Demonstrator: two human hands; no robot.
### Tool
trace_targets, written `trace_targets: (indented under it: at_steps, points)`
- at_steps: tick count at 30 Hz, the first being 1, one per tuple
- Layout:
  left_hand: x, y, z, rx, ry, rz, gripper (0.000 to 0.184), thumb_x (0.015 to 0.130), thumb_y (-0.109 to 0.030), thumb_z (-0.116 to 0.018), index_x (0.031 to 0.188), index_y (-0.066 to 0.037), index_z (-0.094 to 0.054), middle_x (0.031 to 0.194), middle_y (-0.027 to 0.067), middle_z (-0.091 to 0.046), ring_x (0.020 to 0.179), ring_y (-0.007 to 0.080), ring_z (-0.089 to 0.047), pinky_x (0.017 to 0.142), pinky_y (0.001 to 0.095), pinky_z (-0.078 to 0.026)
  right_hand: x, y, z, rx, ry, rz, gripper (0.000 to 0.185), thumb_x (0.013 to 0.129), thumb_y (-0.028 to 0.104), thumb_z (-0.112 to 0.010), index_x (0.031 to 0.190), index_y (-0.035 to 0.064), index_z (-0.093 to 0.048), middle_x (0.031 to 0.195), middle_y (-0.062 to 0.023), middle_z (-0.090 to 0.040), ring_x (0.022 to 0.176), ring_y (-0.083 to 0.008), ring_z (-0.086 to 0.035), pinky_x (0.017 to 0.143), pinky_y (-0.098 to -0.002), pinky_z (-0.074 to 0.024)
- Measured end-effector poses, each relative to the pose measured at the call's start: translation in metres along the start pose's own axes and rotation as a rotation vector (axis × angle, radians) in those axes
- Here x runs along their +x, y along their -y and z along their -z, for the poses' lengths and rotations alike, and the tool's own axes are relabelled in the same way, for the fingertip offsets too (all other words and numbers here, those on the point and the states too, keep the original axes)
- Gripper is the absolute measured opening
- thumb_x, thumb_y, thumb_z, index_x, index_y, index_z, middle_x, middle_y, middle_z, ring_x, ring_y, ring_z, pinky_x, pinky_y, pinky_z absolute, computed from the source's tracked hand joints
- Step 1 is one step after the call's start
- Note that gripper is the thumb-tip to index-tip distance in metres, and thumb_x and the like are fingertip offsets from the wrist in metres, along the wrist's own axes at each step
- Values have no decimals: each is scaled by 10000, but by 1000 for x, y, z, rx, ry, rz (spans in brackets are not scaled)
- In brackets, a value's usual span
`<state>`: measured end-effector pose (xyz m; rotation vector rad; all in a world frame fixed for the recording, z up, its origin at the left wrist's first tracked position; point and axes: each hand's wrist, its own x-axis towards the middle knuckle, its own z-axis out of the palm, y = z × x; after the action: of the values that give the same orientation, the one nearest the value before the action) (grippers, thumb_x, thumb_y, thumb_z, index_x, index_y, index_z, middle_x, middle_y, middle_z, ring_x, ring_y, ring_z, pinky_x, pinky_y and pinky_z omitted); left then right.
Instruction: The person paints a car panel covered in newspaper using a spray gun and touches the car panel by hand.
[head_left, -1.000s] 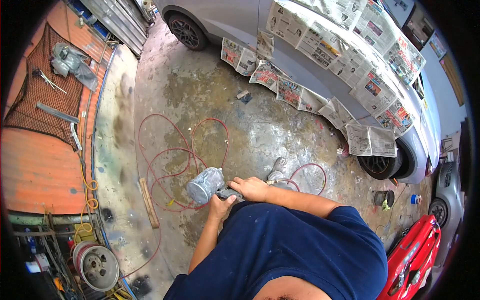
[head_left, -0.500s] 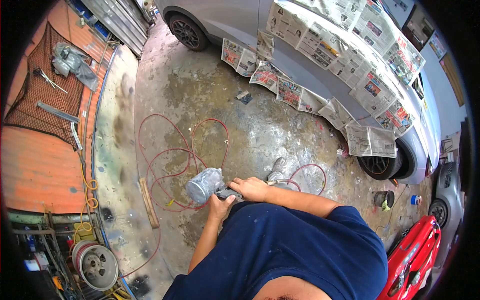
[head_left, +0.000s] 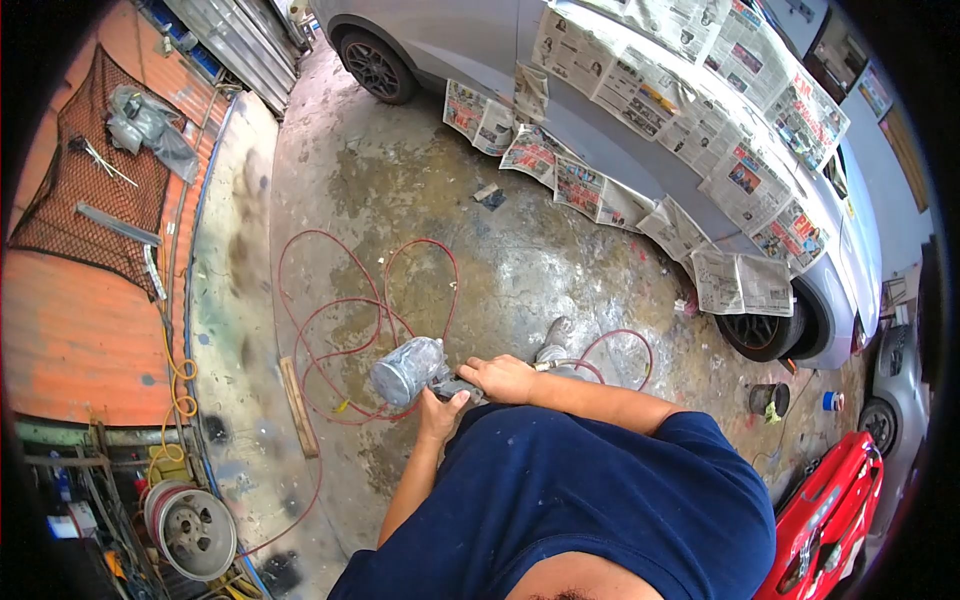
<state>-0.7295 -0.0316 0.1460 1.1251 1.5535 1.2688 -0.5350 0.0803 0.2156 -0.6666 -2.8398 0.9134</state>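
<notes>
A paint spray gun with a large grey, paint-smeared cup is held in front of my body, the cup tilted out to the left. My right hand is closed over the gun's body and handle end, near the hose fitting. From below, my left hand closes around the gun just beside the cup, its thumb lying along the near side. Most of the left fingers are hidden. A red air hose runs off from the fitting.
Loops of red hose lie on the stained concrete floor. Ahead and right stands a silver car masked with newspaper. A wood strip, a wheel rim, a dark pot and a red bumper lie around.
The spray gun's cup has shifted very slightly to the left. Both hands keep the same hold on the gun.
</notes>
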Motion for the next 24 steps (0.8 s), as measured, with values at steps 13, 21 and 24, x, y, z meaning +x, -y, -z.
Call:
trace_targets:
  at_steps: [13, 21, 24]
  points:
    - [44, -55, 14, 190, 181, 158, 851, 798, -438, -847, 1374, 62, -470, 1284, 173, -591, 1174, 252, -590, 1014, 415, -477, 19, -18, 0, 122, -84, -51, 646, 884, 154, -656, 1498, 110, -459, 1290, -189, -644, 983, -415, -708, 814, -504, -580]
    - [161, -16, -25, 222, 423, 246, 986, 937, -541, -696, 1586, 56, -254, 1563, 294, -393, 1317, 360, -572, 1060, 427, -487, 42, -133, -17, 400, -235, -478, 606, 939, 241, -664, 1518, 247, -486, 1414, -171, -615, 1184, -413, -647, 1011, -484, -523]
    - [209, 11, -28, 388, 631, 420, 840, 987, -489, -647, 1531, 86, -368, 1543, 283, -453, 1278, 329, -618, 1102, 414, -450, 60, -188, -9, 469, -350, -698, 565, 962, 355, -701, 1486, 226, -535, 1293, -219, -673, 1170, -433, -644, 983, -481, -521]
